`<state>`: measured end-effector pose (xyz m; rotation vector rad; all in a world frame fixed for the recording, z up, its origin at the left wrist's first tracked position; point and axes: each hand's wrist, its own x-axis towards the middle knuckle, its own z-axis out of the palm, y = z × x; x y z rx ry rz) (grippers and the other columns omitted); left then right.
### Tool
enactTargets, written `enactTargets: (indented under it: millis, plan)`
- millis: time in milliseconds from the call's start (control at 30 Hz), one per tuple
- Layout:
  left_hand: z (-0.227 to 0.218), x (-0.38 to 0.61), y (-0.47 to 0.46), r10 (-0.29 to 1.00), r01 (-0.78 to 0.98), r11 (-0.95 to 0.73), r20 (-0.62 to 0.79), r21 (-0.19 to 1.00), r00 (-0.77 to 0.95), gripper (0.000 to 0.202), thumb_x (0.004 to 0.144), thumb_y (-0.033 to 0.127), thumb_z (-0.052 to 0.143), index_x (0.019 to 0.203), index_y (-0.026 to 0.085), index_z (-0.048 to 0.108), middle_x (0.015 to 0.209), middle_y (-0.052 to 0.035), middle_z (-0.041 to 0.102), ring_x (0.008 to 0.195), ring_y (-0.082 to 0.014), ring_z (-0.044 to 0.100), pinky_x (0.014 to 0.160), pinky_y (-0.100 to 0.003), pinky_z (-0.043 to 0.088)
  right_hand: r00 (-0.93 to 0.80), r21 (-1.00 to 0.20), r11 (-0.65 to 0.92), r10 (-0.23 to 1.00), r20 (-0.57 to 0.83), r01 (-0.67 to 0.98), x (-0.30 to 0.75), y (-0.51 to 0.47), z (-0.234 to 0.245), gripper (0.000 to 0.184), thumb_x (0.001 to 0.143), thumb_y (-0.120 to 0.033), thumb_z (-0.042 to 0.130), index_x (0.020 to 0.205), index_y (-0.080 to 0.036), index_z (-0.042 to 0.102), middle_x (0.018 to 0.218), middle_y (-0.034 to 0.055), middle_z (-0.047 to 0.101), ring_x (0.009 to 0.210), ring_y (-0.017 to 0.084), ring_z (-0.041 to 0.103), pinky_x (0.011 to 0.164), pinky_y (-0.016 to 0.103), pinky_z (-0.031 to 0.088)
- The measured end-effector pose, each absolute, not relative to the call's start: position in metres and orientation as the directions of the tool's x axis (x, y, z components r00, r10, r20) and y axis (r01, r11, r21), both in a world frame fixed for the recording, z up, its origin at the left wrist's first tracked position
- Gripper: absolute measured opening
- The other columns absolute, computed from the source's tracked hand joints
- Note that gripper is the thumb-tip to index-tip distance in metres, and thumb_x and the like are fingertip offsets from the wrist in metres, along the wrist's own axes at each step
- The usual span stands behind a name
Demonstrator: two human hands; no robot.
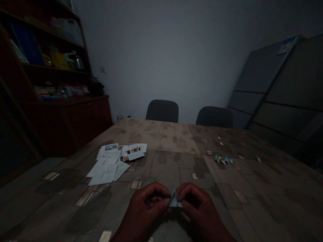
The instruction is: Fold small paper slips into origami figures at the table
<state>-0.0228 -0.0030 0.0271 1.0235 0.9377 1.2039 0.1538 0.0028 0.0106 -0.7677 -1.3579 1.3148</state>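
- The small pale blue-grey folded paper triangle (pixel 174 201), its peak pointing to twelve o'clock, is held just above the near part of the table, between the two hands; clock directions here are taken from it.
- The left hand (pixel 147 203), at nine o'clock, grasps the paper triangle's edge between thumb and curled fingers.
- The right hand (pixel 195 201), at three o'clock, pinches the opposite edge in the same way, thumb low and fingers above.
- Underneath spreads a table covered with a tan-and-brown cloth patterned in overlapping rectangles (pixel 171 171).
- At ten o'clock lies a loose, overlapping pile of white printed paper sheets (pixel 104 170), several with lines of text and some with dark pictures.
- At two o'clock sits a cluster of small folded paper pieces in pale green, white and blue (pixel 223 160); farther out, well apart from them, is a single greenish folded paper piece (pixel 258 159).
- Beyond the table's far edge stand a dark grey rounded chair back (pixel 162 110) at twelve o'clock and a second dark grey chair back (pixel 215 117) at one.
- A dark reddish-brown wooden cabinet (pixel 88 116) with loaded shelves stands farther off towards ten.
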Motion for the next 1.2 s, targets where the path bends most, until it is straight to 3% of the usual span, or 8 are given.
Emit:
enactTargets:
  millis: [133,333,633,933,1067,1200]
  plan:
    - [0.025,-0.025,-0.002,0.986,-0.280,0.078,-0.033,0.957,0.162,0.010,0.071,0.024,0.077,0.072,0.016,0.070,0.056,0.0010,0.067,0.053,-0.0121,0.062,0.054,-0.021,0.046,-0.243,-0.960,0.188,0.941,0.237,-0.207,0.153,0.002,0.012,0.014,0.078,-0.028,0.077,0.076,-0.020,0.066,0.076,0.0013,0.065,0.072,0.016,0.060,0.067,0.027,0.048]
    - [0.026,-0.023,-0.002,0.984,-0.290,0.066,-0.014,0.955,0.179,0.014,0.068,0.025,0.080,0.073,0.016,0.071,0.055,0.0024,0.066,0.051,-0.0108,0.061,0.052,-0.020,0.045,-0.340,-0.947,0.106,0.916,0.212,-0.303,0.152,0.002,0.010,0.015,0.081,-0.030,0.076,0.080,-0.020,0.065,0.078,0.0020,0.066,0.073,0.017,0.064,0.067,0.028,0.051]
    - [0.020,-0.025,0.003,0.979,-0.315,0.071,-0.006,0.947,0.205,0.018,0.068,0.028,0.081,0.078,0.017,0.070,0.058,0.0024,0.065,0.047,-0.0110,0.061,0.048,-0.019,0.046,-0.311,-0.934,0.018,0.941,0.136,-0.356,0.149,0.001,0.008,0.027,0.074,-0.034,0.084,0.074,-0.017,0.063,0.074,0.0008,0.066,0.069,0.015,0.062,0.066,0.026,0.046]
    - [0.035,-0.023,-0.007,0.992,-0.111,-0.089,0.099,0.990,0.081,0.011,0.068,0.018,0.071,0.079,0.020,0.073,0.066,0.0019,0.065,0.060,-0.0130,0.057,0.057,-0.022,0.044,-0.341,-0.954,0.014,0.932,0.121,-0.301,0.149,-0.001,0.014,0.027,0.073,-0.034,0.084,0.074,-0.018,0.063,0.074,0.0008,0.066,0.070,0.014,0.062,0.066,0.026,0.047]
    - [0.031,-0.025,-0.004,0.988,-0.180,-0.014,0.041,0.984,0.147,0.008,0.071,0.022,0.072,0.077,0.018,0.069,0.057,0.0034,0.061,0.053,-0.0117,0.056,0.051,-0.021,0.043,-0.344,-0.953,-0.002,0.933,0.107,-0.302,0.147,-0.003,0.011,0.033,0.070,-0.041,0.085,0.076,-0.018,0.062,0.071,0.0005,0.065,0.067,0.014,0.061,0.065,0.027,0.047]
    - [0.021,-0.026,0.000,0.970,-0.267,0.055,0.012,0.962,0.243,0.019,0.073,0.031,0.076,0.073,0.017,0.063,0.048,0.0038,0.060,0.043,-0.0106,0.055,0.045,-0.020,0.041,-0.367,-0.942,-0.084,0.929,0.043,-0.325,0.143,-0.004,0.004,0.034,0.071,-0.042,0.084,0.078,-0.018,0.061,0.066,-0.0016,0.061,0.063,0.014,0.059,0.064,0.028,0.047]
